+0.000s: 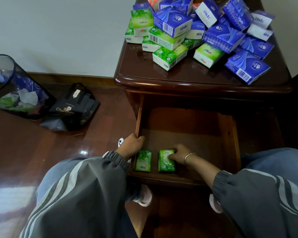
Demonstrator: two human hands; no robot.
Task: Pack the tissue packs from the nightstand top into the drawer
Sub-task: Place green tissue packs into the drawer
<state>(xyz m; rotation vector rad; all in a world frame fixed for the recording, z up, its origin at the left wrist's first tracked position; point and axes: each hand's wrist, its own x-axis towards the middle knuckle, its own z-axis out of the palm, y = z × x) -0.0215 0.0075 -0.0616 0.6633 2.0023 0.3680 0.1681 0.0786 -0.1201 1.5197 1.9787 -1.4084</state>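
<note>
Head: drawer (228, 134), two green packs (143, 161); right grip (178, 154) round one, left grip (132, 146) round rim

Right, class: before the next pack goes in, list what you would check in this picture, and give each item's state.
1. Drawer open: ok.
2. Bare drawer floor behind the two packs: ok.
3. Left green pack lying flat: ok.
4. Right green pack released: not ok, the right hand holds it.
5. Left hand free: cannot tell, it sits at the drawer's left wall.
6. Pile of packs waiting on the nightstand: ok.
</note>
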